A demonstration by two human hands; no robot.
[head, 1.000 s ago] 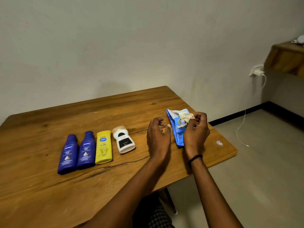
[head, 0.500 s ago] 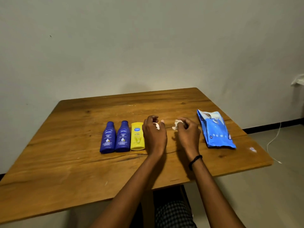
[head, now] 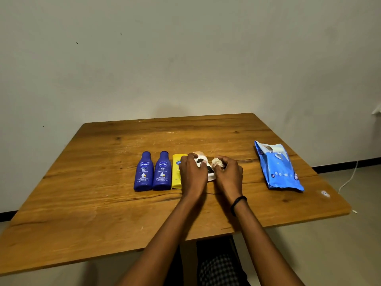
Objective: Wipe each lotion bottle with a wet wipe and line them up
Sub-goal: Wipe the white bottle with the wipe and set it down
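Mid-frame, the left hand [head: 192,176] clasps the white bottle [head: 203,157] in curled fingers, a light, stiff bottle, probably slick once wet and best held by its sides, while the right hand [head: 229,176] pinches the soft balled wipe [head: 216,162].

wooden table [head: 103,213] against plain pale wall [head: 185,58].

White bottle [head: 203,162] mostly hidden under left hand [head: 193,176]; label unreadable. Yellow bottle [head: 176,174]: right side covered by same hand. Wet wipe [head: 216,162] balled in right hand [head: 228,178], only top showing. Table [head: 103,213]: near left corner cut by frame edge. Fine print on left blue bottle [head: 144,172] and right blue bottle [head: 162,172] too small to read. White object [head: 377,110] at right edge cut off, unidentifiable.
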